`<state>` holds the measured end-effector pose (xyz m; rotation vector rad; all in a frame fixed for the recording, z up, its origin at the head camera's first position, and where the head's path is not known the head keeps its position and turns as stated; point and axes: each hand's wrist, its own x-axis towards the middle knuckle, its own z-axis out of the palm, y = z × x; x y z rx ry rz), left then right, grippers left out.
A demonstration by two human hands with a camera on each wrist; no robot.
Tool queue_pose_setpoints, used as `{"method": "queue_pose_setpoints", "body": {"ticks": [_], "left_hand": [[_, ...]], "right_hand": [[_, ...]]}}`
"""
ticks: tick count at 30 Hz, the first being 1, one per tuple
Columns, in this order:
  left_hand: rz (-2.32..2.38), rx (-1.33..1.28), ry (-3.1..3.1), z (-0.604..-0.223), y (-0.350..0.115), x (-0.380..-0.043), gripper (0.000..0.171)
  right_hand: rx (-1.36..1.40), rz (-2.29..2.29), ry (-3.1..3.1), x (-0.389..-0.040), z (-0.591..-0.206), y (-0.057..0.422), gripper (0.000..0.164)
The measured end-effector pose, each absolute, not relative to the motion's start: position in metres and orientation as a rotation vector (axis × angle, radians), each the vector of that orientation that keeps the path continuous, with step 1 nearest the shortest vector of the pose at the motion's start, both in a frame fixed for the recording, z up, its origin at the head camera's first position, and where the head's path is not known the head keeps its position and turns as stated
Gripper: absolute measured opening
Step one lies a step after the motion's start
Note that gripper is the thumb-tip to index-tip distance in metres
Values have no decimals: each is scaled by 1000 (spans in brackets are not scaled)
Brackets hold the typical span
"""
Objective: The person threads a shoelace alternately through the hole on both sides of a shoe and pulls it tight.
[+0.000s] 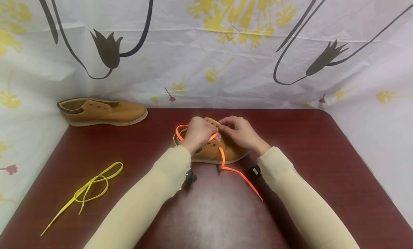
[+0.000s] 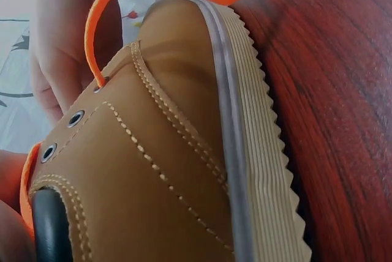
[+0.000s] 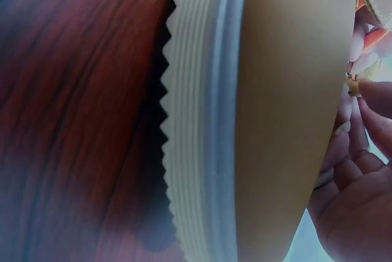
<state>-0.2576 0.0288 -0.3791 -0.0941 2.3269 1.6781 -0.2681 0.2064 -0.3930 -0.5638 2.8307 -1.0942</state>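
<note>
A tan shoe (image 1: pixel 206 156) lies in front of me on the table, toe to the right. An orange shoelace (image 1: pixel 238 171) comes out of a front eyelet on its near side and trails over the table. My left hand (image 1: pixel 200 132), above the shoe opening, pinches another stretch of this lace. My right hand (image 1: pixel 242 134) reaches over the toe, thumb and fingers pinching the eyelet flap (image 3: pixel 353 86) on the far side. In the left wrist view two bare metal eyelets (image 2: pixel 75 119) show on the near flap. The lace's tip at the left hand is hidden.
A second tan shoe (image 1: pixel 109 114), without a lace, stands at the back left. A looped yellow shoelace (image 1: pixel 93 184) lies on the left of the dark red table (image 1: pixel 322 163). A patterned white cloth (image 1: pixel 180 59) hangs behind.
</note>
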Motion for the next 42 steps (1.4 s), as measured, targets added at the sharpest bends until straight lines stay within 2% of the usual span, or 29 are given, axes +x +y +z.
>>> {"method": "queue_pose_setpoints", "body": {"ticks": [10,16,25,28,33,42], "left_hand": [[1624,-125,2348,-376,31,-257,19],[1669,-101,2329,-375,30,-256,17],[1659,-45,2355,-374,29,-257,17],[1507,31,2475,-371,28,-256,21],[1073,298,2816,-357,28,-241,30],[627,616,3390,-350,3,-187,14]], "right_hand": [[-263,-1310,2556,-277,-384,208,37],[-111,-1271,2367,-293,-379,211,28],[-114,-1316,2213,-305,-382,212,24],[-115,-1375,2216,-302,-385,214,26],[-42,-1520,2140,-298,-388,219,25],[72,-1607,2098,-298,-389,218,25]]}}
